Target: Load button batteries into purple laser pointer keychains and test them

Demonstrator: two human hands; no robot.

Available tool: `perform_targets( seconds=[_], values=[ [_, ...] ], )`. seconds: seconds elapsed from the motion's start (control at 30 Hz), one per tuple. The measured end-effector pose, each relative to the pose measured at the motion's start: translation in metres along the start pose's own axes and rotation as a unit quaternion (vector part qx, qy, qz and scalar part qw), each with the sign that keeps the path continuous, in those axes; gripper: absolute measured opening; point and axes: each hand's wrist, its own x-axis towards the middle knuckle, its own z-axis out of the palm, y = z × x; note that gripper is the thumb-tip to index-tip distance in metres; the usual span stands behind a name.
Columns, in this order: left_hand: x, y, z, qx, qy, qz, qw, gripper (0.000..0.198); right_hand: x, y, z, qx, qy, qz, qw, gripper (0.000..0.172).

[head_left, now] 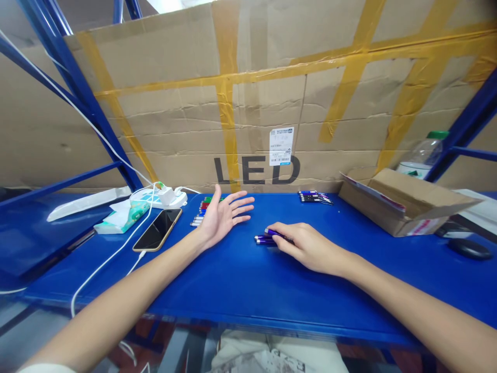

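The purple pens [263, 240] are located at the centre of the frame, on the bench [217, 290]. One purple pen is pinched between thumb and fingers of the right hand [310, 246]; whether the others are also gripped cannot be told. The left hand [221, 220] is spread with the palm exposed, nothing held, beside the row of pens [199, 215] left of centre.

Each pen is judged light, stiff and fairly robust; the glossy barrel may slip or roll and is best grasped mid-length. Lateral room is provided between the purple pens and the carton [380, 207] at right. Rearward movement is bounded by the cardboard panel [174, 134]; at lower left, the white cable [73, 303] hangs over the bench's front edge and could be snagged.
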Motion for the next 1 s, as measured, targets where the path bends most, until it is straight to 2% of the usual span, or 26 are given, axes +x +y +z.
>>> perform_targets(
  seconds=[0.27,0.43,0.57,0.73,0.87,1.0],
  values=[
    [0.0004,-0.0009,-0.0017,0.001,-0.003,0.006,1.0,0.086,-0.001,0.0037,0.0009,-0.015,0.043,0.027,0.999,0.034],
    [0.0003,-0.0011,-0.0022,0.01,-0.005,0.008,1.0,0.085,-0.001,-0.0041,0.0009,0.015,0.017,-0.016,1.0,0.032],
    [-0.0014,0.0,0.0003,0.014,-0.007,0.012,1.0,0.084,0.0009,-0.003,-0.0005,-0.041,0.044,0.048,0.997,0.036],
    [-0.0031,0.0014,0.0057,0.024,-0.001,0.003,1.0,0.087,0.002,-0.0037,-0.0009,-0.026,0.004,0.02,0.999,0.032],
    [-0.0022,0.0,0.0064,0.035,-0.002,-0.01,0.999,0.083,0.0024,-0.0032,-0.0003,-0.068,0.031,0.067,0.995,0.034],
    [-0.0009,-0.0029,0.0057,0.054,-0.005,-0.012,0.998,0.084,0.003,-0.0006,-0.001,-0.091,-0.009,0.066,0.994,0.028]
  ],
)
